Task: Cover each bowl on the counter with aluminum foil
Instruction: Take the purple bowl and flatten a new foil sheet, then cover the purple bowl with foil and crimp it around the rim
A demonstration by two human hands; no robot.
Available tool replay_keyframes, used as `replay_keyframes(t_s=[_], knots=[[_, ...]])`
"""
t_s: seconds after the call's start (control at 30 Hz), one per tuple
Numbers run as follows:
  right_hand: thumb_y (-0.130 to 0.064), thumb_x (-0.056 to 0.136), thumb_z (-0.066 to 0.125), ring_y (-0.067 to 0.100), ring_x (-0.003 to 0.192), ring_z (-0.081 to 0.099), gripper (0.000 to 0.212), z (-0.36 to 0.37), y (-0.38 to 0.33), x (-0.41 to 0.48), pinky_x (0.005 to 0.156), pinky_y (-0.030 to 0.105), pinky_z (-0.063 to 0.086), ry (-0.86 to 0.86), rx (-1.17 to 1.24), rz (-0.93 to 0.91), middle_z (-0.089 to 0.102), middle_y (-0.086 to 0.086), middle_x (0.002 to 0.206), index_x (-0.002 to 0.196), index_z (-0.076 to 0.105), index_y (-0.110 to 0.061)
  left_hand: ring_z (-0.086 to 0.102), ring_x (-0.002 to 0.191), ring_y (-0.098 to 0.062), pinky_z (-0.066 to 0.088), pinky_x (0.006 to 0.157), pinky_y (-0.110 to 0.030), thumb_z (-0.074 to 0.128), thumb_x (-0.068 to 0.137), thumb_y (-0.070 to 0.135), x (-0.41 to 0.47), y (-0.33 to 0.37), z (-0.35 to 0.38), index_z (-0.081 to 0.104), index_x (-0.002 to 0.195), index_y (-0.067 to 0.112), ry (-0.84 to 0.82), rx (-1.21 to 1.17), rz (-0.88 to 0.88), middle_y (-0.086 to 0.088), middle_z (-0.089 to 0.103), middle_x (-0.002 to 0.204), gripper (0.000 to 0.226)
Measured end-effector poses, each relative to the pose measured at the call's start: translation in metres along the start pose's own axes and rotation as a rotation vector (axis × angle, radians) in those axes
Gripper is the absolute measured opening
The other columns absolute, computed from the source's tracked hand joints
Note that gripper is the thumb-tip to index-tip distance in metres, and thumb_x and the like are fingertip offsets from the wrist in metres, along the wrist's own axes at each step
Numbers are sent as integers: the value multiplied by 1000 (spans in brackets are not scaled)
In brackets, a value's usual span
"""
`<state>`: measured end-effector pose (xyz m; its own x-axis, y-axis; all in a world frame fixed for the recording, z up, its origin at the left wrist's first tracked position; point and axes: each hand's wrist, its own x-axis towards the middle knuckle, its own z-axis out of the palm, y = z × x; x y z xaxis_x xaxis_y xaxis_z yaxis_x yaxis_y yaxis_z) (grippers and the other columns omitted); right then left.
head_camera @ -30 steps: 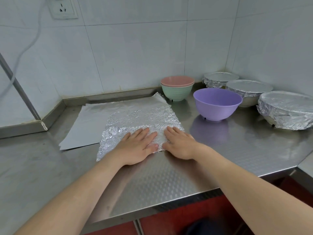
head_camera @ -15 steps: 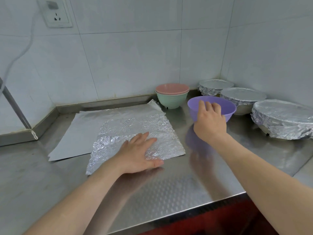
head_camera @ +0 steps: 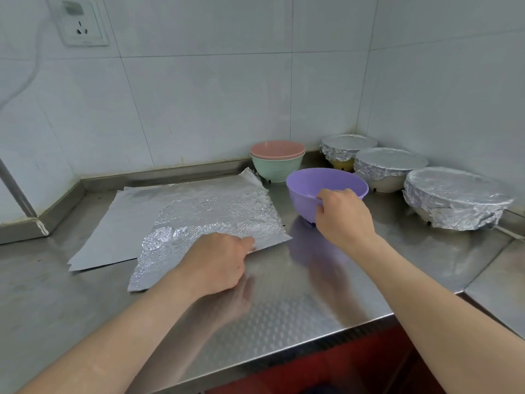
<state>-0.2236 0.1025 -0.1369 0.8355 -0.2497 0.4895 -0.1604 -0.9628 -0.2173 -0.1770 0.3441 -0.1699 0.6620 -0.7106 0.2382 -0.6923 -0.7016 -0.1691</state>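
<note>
A purple bowl (head_camera: 326, 184) stands uncovered on the steel counter, and my right hand (head_camera: 342, 216) grips its near rim. A crinkled foil sheet (head_camera: 216, 220) lies left of it on top of smoother foil sheets (head_camera: 136, 214). My left hand (head_camera: 216, 260) pinches the crinkled sheet's near edge, which is lifted slightly. Behind, a pink bowl (head_camera: 277, 149) sits nested in a green bowl (head_camera: 277, 170), both uncovered. Three foil-covered bowls (head_camera: 454, 194) (head_camera: 389, 166) (head_camera: 348, 146) line the right wall.
The steel counter (head_camera: 284, 294) has its front edge close to me, with a red floor below. Tiled walls close off the back and right. A wall socket (head_camera: 82, 27) with a cable is at the upper left. A metal bar (head_camera: 17, 191) leans at the far left.
My right hand moved from above the purple bowl to grip its near rim. My left hand went from flat on the foil to pinching its near edge, lifting it a little.
</note>
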Motion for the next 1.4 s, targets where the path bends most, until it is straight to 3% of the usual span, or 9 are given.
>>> replay_keyframes(t_s=[0.3,0.5,0.63,0.73,0.9,1.0,1.13,1.27,1.4], knots=[[-8,88,51,28,78,37,10,-13,-7,-38,54,33,33,5,72,-58,49,3,71,78,53,-11,65,86,-37,44,75,-35,48,96,6,0,-38,-68,68,116,7,874,-377,-458,-17,72,96,29],[-17,85,50,26,84,41,13,-26,-19,-51,57,32,40,-86,63,-70,52,3,75,76,56,-11,39,53,-1,27,54,-13,47,96,14,10,-27,-138,68,94,5,1232,-535,-388,8,41,56,23],[-36,86,54,28,113,44,35,-39,-21,-53,87,39,48,-63,53,-55,58,2,114,116,62,-20,40,58,-4,37,56,-26,54,92,15,25,-4,-158,63,83,19,1274,-987,-291,14,49,58,14],[-42,88,55,24,125,39,45,-46,-18,-51,93,39,46,-185,10,-94,53,-3,127,131,52,-27,44,60,1,37,61,-17,57,91,6,35,19,-170,62,76,19,1276,-1286,-305,19,55,59,20],[-15,90,51,27,87,51,12,-44,-7,-64,66,36,47,-240,136,-166,57,-2,80,84,59,-20,34,62,-19,30,59,-31,59,87,1,57,36,-167,51,69,11,1123,-1778,-489,1,41,60,23],[-22,86,56,24,83,50,11,-50,-4,-74,62,29,34,-157,254,-190,50,-4,79,76,61,-24,29,54,-14,25,50,-25,55,91,0,59,45,-156,41,65,14,975,-1940,-684,-1,34,60,32],[-32,73,53,16,77,45,12,-78,-4,-82,60,31,31,335,411,82,48,-6,80,69,49,-22,46,55,-12,41,46,-19,49,92,-6,58,59,-138,45,74,12,924,-2114,-798,-4,48,69,25],[-20,66,57,23,93,45,34,-110,-4,-84,73,34,41,654,462,108,45,5,107,97,48,-11,59,60,-13,51,52,-22,44,94,-6,58,71,-131,52,87,14,942,-2221,-768,-5,59,80,22],[-38,65,62,25,143,21,82,-107,-22,-86,107,48,22,349,89,-71,26,8,154,141,37,-19,58,73,-21,49,69,-33,43,94,-2,60,83,-120,54,105,8,902,-2197,-777,-12,60,92,19]])
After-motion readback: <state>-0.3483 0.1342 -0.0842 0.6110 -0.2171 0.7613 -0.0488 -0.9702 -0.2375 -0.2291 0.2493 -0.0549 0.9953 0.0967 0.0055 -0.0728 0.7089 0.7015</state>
